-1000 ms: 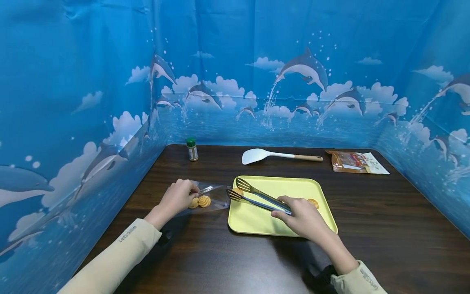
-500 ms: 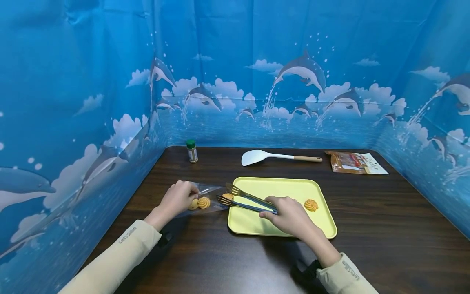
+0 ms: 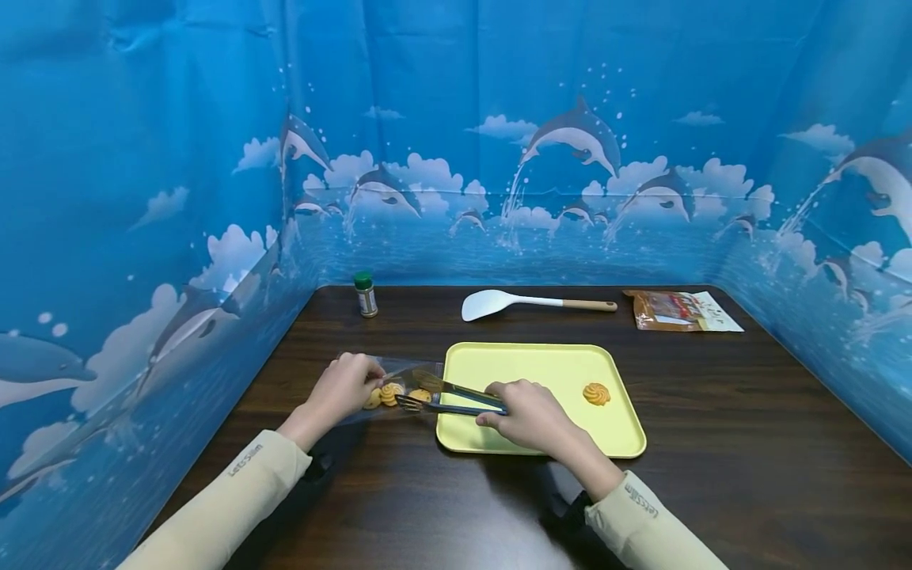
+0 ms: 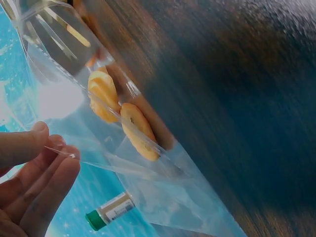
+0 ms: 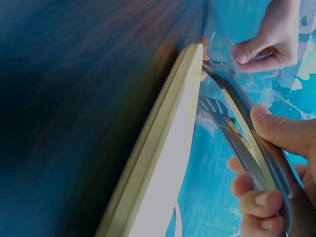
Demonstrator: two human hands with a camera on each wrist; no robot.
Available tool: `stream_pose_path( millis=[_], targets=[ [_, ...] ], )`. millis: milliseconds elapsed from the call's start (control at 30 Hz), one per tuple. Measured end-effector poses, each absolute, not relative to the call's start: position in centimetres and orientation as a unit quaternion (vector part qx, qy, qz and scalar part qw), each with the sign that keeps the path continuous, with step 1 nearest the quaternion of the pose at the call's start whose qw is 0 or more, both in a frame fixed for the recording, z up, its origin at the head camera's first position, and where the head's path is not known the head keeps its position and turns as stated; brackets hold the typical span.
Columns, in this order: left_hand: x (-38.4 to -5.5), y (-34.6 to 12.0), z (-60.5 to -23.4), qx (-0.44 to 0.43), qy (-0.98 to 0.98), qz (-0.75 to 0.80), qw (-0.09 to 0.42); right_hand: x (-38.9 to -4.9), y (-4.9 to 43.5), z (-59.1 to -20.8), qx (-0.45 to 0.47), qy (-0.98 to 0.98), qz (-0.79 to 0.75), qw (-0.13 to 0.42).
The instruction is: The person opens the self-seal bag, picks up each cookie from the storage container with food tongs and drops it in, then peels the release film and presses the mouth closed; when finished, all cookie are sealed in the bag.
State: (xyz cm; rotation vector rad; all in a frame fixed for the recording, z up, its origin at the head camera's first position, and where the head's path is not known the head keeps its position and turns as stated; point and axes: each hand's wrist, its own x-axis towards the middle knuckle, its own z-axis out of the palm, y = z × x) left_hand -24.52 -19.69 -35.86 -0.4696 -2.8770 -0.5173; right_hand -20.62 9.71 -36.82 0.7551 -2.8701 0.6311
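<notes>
My left hand [image 3: 340, 389] pinches the edge of a clear plastic bag [image 4: 143, 180] lying left of the yellow tray [image 3: 520, 360]. Inside the bag sit a swirl cookie [image 4: 102, 96] and a round cookie [image 4: 138, 131], side by side. In my right hand [image 3: 527, 416] I grip metal tongs [image 3: 466, 392], which reach leftward over the tray's edge. Their slotted tips are at the bag's mouth, with another cookie [image 3: 422, 394] between them; whether they still clamp it I cannot tell. One swirl cookie [image 3: 596, 393] lies on the tray's right side.
Behind the tray lies a white spatula [image 3: 530, 302] with a wooden handle. A green-capped shaker jar [image 3: 366, 296] stands at the back left. A brown-and-white food packet [image 3: 680, 311] lies at the back right. Dolphin-print curtains [image 3: 427, 119] border the dark table [image 3: 399, 499].
My right hand has moved left with the tongs, carrying a cookie from the tray's left edge to the bag. My left hand has kept its place on the bag.
</notes>
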Motion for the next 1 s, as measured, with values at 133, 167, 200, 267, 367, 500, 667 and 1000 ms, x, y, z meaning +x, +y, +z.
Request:
stream_pose_path(
  millis=[133,167,200,267,367,500,667,1000],
  targets=[
    [-24.5,-19.7,-36.1,-0.161,-0.968,-0.172,0.086,-21.0,8.7,-36.7,0.257,-0.943,0.206,0.043],
    [-24.5,-19.7,-36.1,-0.162,-0.968,-0.171,0.085,-21.0,8.5,-36.6,0.258,-0.943,0.204,0.041],
    [-24.5,-19.7,-36.1,-0.162,-0.968,-0.170,0.084,-21.1,8.2,-36.5,0.258,-0.944,0.202,0.040],
    [-24.5,-19.6,-36.1,-0.162,-0.969,-0.169,0.082,-21.2,7.8,-36.4,0.261,-0.944,0.199,0.040],
    [-24.5,-19.5,-36.2,-0.161,-0.969,-0.173,0.077,-21.5,7.3,-36.2,0.267,-0.943,0.191,0.046],
    [-24.5,-19.5,-36.2,-0.158,-0.969,-0.178,0.072,-21.7,6.7,-36.2,0.277,-0.942,0.182,0.051],
    [-24.5,-19.6,-36.2,-0.160,-0.969,-0.175,0.076,-21.7,6.5,-36.4,0.281,-0.942,0.177,0.055],
    [-24.5,-19.7,-36.1,-0.157,-0.968,-0.180,0.076,-21.0,8.8,-36.3,0.234,-0.947,0.219,0.032]
  ],
)
